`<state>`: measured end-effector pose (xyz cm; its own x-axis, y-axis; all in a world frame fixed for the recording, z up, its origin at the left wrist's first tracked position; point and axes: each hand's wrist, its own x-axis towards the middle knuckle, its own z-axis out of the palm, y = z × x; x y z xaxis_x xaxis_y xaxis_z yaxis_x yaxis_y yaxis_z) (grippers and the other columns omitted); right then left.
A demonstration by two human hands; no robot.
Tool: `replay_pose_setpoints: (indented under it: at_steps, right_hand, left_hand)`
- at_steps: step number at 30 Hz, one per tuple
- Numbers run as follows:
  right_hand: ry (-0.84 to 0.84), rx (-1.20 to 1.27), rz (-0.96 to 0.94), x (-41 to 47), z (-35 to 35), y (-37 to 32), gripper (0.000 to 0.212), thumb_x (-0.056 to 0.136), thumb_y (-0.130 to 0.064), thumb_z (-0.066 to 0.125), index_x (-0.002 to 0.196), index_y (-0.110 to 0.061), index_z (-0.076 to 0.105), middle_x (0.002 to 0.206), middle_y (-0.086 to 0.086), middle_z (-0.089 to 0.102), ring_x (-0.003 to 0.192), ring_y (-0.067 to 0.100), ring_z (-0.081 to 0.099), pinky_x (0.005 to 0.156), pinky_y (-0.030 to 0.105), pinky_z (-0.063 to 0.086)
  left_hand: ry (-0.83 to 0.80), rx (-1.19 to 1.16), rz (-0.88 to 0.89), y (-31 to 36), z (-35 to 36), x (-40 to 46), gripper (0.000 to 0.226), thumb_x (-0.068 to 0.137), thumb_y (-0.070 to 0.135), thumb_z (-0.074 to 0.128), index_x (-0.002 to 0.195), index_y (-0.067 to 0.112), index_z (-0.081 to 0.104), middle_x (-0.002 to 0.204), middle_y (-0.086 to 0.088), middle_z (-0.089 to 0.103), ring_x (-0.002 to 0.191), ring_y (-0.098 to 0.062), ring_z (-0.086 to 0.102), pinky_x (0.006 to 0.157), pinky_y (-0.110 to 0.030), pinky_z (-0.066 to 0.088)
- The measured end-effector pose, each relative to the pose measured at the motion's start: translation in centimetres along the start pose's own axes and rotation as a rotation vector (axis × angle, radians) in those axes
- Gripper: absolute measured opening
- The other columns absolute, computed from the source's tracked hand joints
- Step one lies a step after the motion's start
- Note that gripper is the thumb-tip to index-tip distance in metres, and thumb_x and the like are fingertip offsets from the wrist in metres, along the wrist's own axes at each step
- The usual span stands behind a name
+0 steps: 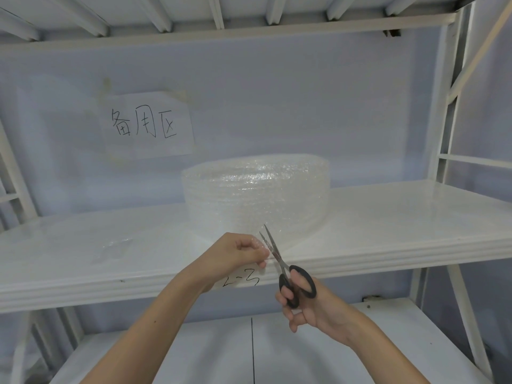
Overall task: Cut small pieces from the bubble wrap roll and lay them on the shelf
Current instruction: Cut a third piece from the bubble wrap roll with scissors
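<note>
Left fingers (pixel 260 254) pinching bubble wrap (pixel 257 195), right fingers (pixel 288 296) gripping scissors (pixel 288 270)

Bare forearms, no sleeves, unadorned

1 bubble wrap roll (pixel 256 195), 1 pr scissors (pixel 288 268), 1 cut piece (pixel 115 245), 2 hands, 1 paper sign (pixel 146 124).

I saw the bubble wrap roll (pixel 256 195) blocking mid-shelf (pixel 401 217); right of it lay open board, left a cut piece (pixel 115 246).
</note>
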<state>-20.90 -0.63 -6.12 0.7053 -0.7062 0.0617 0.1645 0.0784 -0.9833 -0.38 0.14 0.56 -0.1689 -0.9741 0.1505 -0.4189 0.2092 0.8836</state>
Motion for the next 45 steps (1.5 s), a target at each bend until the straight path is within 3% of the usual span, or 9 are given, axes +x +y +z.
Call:
replay_pose_setpoints:
  at_steps: [6,10,14,17,24,30,34,41,45]
  right_hand:
    - [-0.032,0.017,0.036,-0.5,0.0,0.4,0.062,0.062,-0.070,0.073,0.069,-0.013,0.050,0.074,0.002,0.052,0.057,0.018,0.049,0.055,0.032,0.048]
    - [-0.039,-0.009,0.021,-1.2,0.0,0.8,0.061,0.066,-0.070,0.070,0.071,-0.013,0.050,0.074,0.001,0.052,0.058,0.018,0.050,0.057,0.033,0.048]
    - [-0.016,-0.035,0.017,-1.0,0.4,0.0,0.059,0.068,-0.069,0.066,0.071,-0.012,0.050,0.075,0.002,0.052,0.059,0.019,0.050,0.057,0.033,0.049]
    - [0.000,-0.039,0.037,-0.5,0.7,-0.5,0.053,0.073,-0.066,0.059,0.071,-0.013,0.051,0.076,0.001,0.052,0.060,0.019,0.050,0.058,0.033,0.049]
    - [0.032,-0.033,0.006,0.5,1.0,-0.6,0.052,0.073,-0.063,0.061,0.072,-0.012,0.049,0.073,0.001,0.052,0.057,0.017,0.050,0.055,0.032,0.049]
    - [0.100,-0.024,-0.065,0.1,1.0,0.0,0.034,0.084,-0.041,0.061,0.063,-0.015,0.053,0.071,0.004,0.050,0.054,0.016,0.048,0.052,0.030,0.046]
    - [0.091,-0.032,-0.049,0.1,0.8,-0.1,0.037,0.081,-0.045,0.065,0.064,-0.013,0.052,0.070,0.004,0.051,0.055,0.017,0.048,0.052,0.032,0.047]
    - [0.081,-0.058,-0.027,1.0,1.3,-1.0,0.044,0.081,-0.053,0.061,0.072,-0.011,0.049,0.070,0.002,0.051,0.056,0.017,0.050,0.050,0.031,0.048]
    - [0.129,-0.068,-0.057,0.9,1.6,-0.8,0.038,0.083,-0.045,0.062,0.065,-0.013,0.052,0.069,0.002,0.051,0.054,0.018,0.049,0.048,0.029,0.047]
  left_hand:
    - [0.039,-0.018,0.013,-0.1,0.1,-0.1,0.020,0.091,0.024,0.068,0.088,0.004,0.069,0.078,-0.002,0.075,0.081,-0.007,0.067,0.093,-0.032,0.047]
    - [0.040,-0.031,0.017,-0.1,0.2,0.0,0.014,0.091,0.022,0.068,0.084,0.010,0.071,0.079,-0.005,0.074,0.083,-0.012,0.067,0.100,-0.041,0.047]
    - [0.030,-0.039,0.030,0.0,0.2,0.0,0.023,0.091,0.021,0.068,0.091,-0.002,0.068,0.077,0.000,0.072,0.082,-0.008,0.066,0.097,-0.035,0.047]
    - [0.014,-0.046,0.040,0.1,0.2,-0.1,0.016,0.091,0.019,0.068,0.084,0.005,0.070,0.076,0.001,0.071,0.078,-0.008,0.066,0.090,-0.029,0.047]
    - [0.030,-0.040,0.040,0.0,0.1,-0.3,0.025,0.091,0.025,0.069,0.087,0.001,0.067,0.075,0.000,0.070,0.078,-0.010,0.065,0.095,-0.037,0.048]
    - [0.030,-0.012,0.028,0.1,0.3,-0.1,0.018,0.090,0.025,0.070,0.087,0.007,0.071,0.071,0.004,0.070,0.071,-0.009,0.059,0.076,-0.025,0.043]
    - [-0.003,-0.009,0.037,0.1,0.4,-0.2,0.013,0.090,0.022,0.070,0.087,0.009,0.072,0.069,0.006,0.069,0.068,-0.005,0.062,0.073,-0.018,0.047]
    - [-0.058,0.000,0.046,0.4,0.1,-0.4,0.017,0.089,0.016,0.071,0.087,-0.001,0.071,0.074,0.004,0.073,0.075,-0.006,0.067,0.082,-0.022,0.053]
    - [-0.058,-0.002,0.033,0.3,-0.1,-0.5,0.014,0.088,0.024,0.073,0.082,0.012,0.075,0.081,0.000,0.074,0.081,-0.008,0.068,0.091,-0.032,0.052]
